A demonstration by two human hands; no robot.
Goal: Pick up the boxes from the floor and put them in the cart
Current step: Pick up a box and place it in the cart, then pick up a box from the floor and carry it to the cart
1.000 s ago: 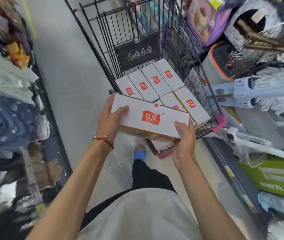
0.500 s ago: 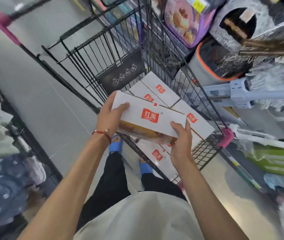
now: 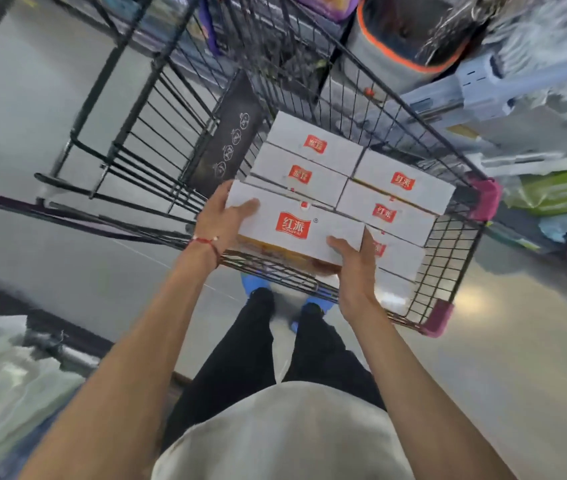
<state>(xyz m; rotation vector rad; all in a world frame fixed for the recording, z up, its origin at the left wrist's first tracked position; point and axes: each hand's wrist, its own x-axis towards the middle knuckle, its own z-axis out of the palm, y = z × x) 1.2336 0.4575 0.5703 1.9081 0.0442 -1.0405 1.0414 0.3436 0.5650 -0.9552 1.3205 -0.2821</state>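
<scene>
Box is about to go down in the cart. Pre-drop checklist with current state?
1. Left hand grips the held box at its left end: ok.
2. Right hand grips its near right corner: ok.
3. Held box is over the cart basket: ok.
4. Free spot beneath the held box: hidden, cannot tell.
5. Loaded boxes lie flat, side by side: ok.

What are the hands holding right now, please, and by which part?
A white red-logo box, its short ends gripped by the left hand and the right hand.
</scene>
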